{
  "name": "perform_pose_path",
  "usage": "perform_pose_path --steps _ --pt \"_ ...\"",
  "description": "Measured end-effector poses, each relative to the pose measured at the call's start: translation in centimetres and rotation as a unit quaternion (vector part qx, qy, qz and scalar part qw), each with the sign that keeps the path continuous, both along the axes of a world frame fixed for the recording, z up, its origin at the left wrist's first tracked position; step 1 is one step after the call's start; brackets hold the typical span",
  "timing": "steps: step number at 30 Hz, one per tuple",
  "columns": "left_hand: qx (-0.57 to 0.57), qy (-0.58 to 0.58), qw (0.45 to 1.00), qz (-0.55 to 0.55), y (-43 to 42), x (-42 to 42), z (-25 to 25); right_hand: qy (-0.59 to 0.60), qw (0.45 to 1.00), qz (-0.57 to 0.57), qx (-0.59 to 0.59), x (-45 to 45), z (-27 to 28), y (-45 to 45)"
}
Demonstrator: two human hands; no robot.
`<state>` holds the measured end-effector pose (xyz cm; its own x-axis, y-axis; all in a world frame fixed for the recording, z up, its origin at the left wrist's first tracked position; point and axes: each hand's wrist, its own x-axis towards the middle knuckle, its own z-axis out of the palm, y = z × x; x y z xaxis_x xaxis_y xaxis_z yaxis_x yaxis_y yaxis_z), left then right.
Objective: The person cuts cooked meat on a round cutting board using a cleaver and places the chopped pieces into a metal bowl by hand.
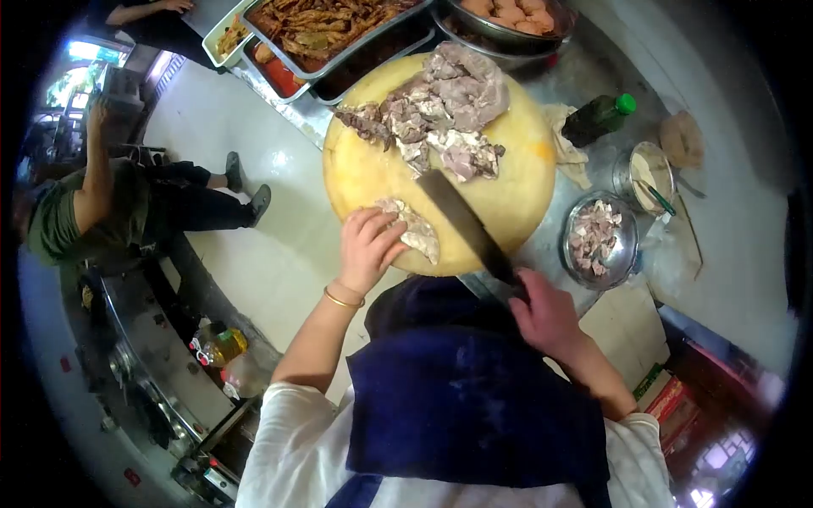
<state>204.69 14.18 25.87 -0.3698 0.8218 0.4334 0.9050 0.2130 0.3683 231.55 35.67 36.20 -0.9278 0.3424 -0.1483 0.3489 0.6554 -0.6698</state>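
Observation:
My left hand [369, 245] presses its curled fingers on a pale piece of meat [417, 233] near the front left edge of the round cutting board [517, 203]. In my right hand [546, 315] is the black handle of a cleaver [457, 214]. Its dark blade points up and left over the board, just right of that piece and apart from it. Farther back on the board lies a heap of greyish cooked meat [466, 85], with torn chunks spread along its front and left side.
Trays of braised food [330, 34] stand behind the board, beside a steel bowl [508, 38]. To the right are a green-capped bottle [597, 120], a container of pale powder [650, 173] and a bowl of cut meat [597, 237]. Another person [127, 190] is at the left.

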Motion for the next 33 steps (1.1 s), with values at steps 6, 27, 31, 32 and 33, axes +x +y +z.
perform_pose_path --steps 6,27,31,32,33 --pt "0.031 -0.004 0.997 -0.065 1.1 -2.1 1.0 -0.135 0.990 0.050 0.000 -6.3 1.7 -2.0" --pt "0.021 -0.074 0.996 -0.042 1.7 -2.6 -0.3 -0.213 0.959 0.126 0.137 -13.4 -0.2 -2.3" --pt "0.024 -0.068 0.996 -0.046 1.5 -2.6 -0.2 -0.192 0.963 0.147 0.122 -16.5 -1.9 -2.7" --pt "0.032 -0.071 0.996 -0.049 1.3 -2.5 -0.4 -0.189 0.963 0.147 0.120 -16.7 -1.8 -2.8" --pt "0.041 -0.071 0.996 -0.047 1.3 -2.5 -0.4 -0.186 0.964 0.148 0.121 -16.8 -1.6 -2.7"
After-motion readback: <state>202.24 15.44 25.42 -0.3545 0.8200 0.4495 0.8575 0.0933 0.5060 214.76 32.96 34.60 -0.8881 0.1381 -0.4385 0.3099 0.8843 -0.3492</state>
